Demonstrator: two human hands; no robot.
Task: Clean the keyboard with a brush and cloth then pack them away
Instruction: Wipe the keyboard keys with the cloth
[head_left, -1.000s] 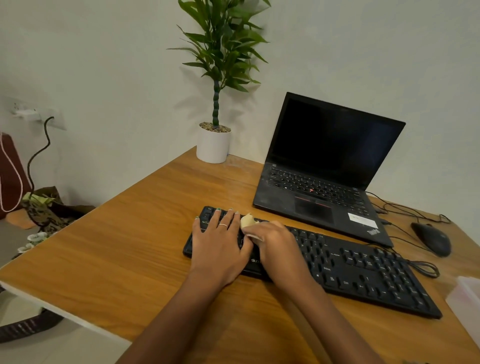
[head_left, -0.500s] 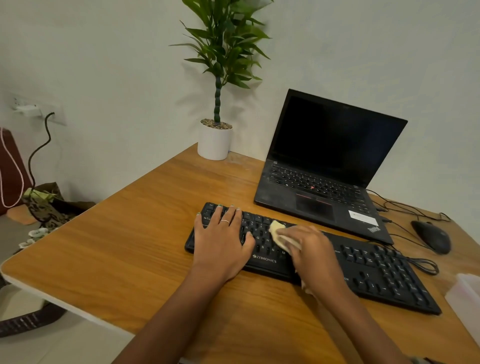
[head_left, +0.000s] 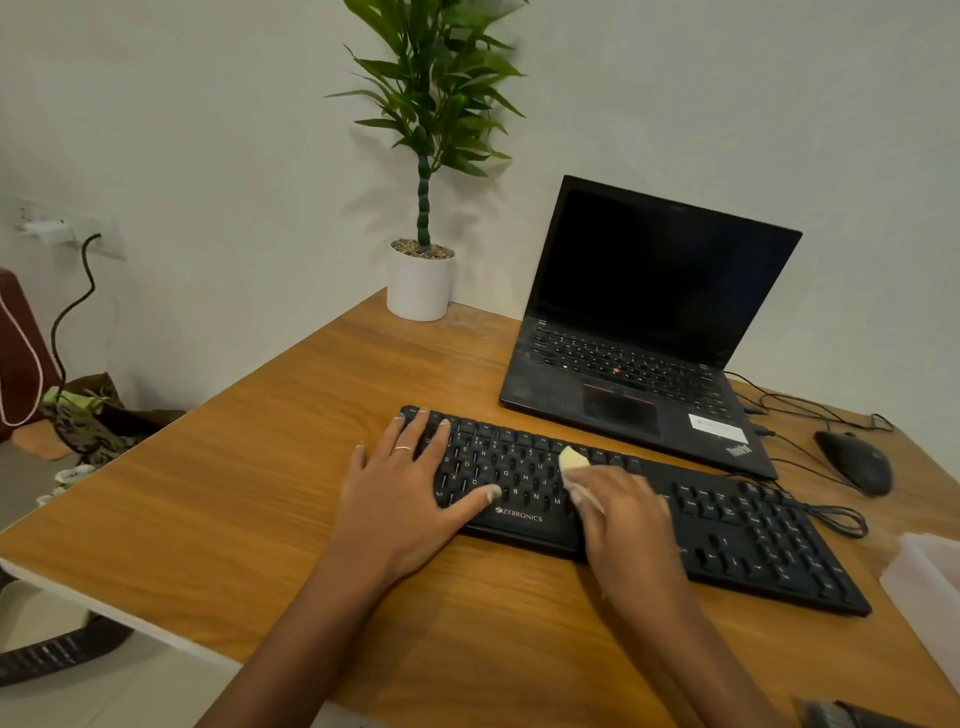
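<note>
Two hands — one keyboard (head_left: 727, 525), one cloth (head_left: 572, 460).

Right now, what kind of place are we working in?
Probably a home desk or small office corner: a wooden desk against a plain wall holds an open laptop, a keyboard with a mouse, and a potted plant.

Black keyboard (head_left: 727, 530), yellow cloth (head_left: 572, 459) atop
</note>
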